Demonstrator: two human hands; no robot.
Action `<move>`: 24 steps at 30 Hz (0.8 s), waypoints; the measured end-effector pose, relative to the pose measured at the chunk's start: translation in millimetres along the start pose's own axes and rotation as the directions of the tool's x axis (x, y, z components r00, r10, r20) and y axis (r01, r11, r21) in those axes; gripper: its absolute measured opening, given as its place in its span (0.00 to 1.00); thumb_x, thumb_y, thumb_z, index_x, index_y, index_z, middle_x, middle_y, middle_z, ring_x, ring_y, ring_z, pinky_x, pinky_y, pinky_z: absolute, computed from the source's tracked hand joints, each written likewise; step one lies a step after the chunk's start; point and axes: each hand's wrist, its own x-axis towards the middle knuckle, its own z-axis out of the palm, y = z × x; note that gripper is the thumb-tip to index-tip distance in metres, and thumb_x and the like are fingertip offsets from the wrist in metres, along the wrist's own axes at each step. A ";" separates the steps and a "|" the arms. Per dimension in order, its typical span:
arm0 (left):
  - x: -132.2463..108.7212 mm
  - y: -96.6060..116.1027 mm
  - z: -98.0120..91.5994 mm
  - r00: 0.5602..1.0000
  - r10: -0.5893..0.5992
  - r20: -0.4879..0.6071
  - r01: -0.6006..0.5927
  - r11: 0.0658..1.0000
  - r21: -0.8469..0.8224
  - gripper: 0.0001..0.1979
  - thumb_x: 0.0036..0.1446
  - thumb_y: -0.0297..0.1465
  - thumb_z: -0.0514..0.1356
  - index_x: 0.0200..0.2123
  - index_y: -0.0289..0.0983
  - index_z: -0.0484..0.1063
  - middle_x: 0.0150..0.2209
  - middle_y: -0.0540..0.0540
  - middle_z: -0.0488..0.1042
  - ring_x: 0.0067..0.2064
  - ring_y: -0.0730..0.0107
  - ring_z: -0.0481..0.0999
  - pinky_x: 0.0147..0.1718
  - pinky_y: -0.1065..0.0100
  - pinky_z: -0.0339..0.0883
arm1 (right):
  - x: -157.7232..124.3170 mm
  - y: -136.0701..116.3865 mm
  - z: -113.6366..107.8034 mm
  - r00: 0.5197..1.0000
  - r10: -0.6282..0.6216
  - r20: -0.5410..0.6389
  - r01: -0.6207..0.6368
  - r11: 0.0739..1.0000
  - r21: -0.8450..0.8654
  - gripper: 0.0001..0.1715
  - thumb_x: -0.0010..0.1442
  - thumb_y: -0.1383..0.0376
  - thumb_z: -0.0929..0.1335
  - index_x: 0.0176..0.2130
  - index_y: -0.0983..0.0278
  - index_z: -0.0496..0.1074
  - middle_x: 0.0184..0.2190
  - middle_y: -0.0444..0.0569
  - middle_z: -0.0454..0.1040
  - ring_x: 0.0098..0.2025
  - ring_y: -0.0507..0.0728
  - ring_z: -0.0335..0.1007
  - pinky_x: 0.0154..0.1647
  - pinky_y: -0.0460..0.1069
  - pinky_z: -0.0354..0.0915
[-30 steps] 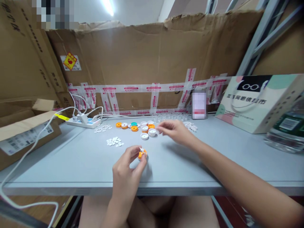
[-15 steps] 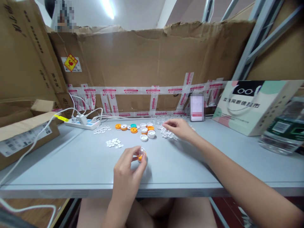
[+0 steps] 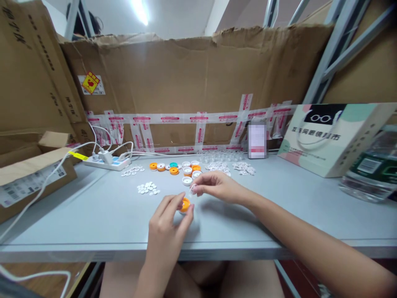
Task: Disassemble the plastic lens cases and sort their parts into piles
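Note:
Between the thumb and fingers of my left hand point(image 3: 166, 221) is a round orange-and-white cap-like piece point(image 3: 185, 204), its orange hollow side facing up, just above or on the table. My right hand point(image 3: 220, 188) pinches a small whitish ring-like part point(image 3: 192, 189) slightly above and to the right of that piece, apart from it. Behind my hands stands a cluster of orange, white and teal round pieces point(image 3: 174, 170). Small white discs point(image 3: 148, 188) lie in a pile to the left. Small white parts point(image 3: 218, 167) are heaped beyond my right hand.
Rows of clear cups point(image 3: 221, 156) stand along the cardboard wall point(image 3: 198, 78). A phone point(image 3: 257, 140) leans there. On the right are a paper bag point(image 3: 313, 145) and a water bottle point(image 3: 370, 169). A power strip point(image 3: 107, 162) and an open carton point(image 3: 34, 178) are at left.
My right hand has come from the heap of white parts towards my left hand, carrying a small whitish part. The orange hollow of the held piece now shows more plainly.

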 end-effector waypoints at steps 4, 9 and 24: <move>-0.5 -1.0 -1.4 0.999 -0.050 -0.005 0.050 0.998 -0.041 0.09 0.57 0.29 0.55 0.41 0.37 0.69 0.35 0.45 0.72 0.34 0.70 0.74 0.34 0.68 0.70 | -0.9 -3.2 -42.4 0.936 -0.053 -0.348 -0.055 0.955 -0.292 0.16 0.53 0.58 0.66 0.39 0.64 0.75 0.29 0.47 0.74 0.30 0.52 0.68 0.33 0.48 0.63; 0.2 -0.5 -2.7 0.997 -0.082 -0.015 0.081 0.994 -0.071 0.09 0.58 0.29 0.54 0.40 0.36 0.70 0.34 0.45 0.72 0.33 0.69 0.74 0.33 0.67 0.71 | -18.7 14.5 -123.2 0.799 0.094 -0.594 -0.489 0.677 -0.550 0.12 0.50 0.66 0.66 0.36 0.66 0.74 0.24 0.47 0.73 0.24 0.52 0.67 0.24 0.46 0.61; 0.3 -1.2 -3.5 0.990 -0.142 -0.022 0.139 0.987 -0.080 0.10 0.58 0.31 0.52 0.40 0.37 0.71 0.35 0.45 0.73 0.35 0.68 0.74 0.36 0.67 0.70 | -26.2 30.6 -152.5 0.671 0.100 -0.735 -0.671 0.502 -0.545 0.14 0.44 0.55 0.70 0.25 0.64 0.72 0.21 0.48 0.73 0.27 0.56 0.68 0.26 0.47 0.59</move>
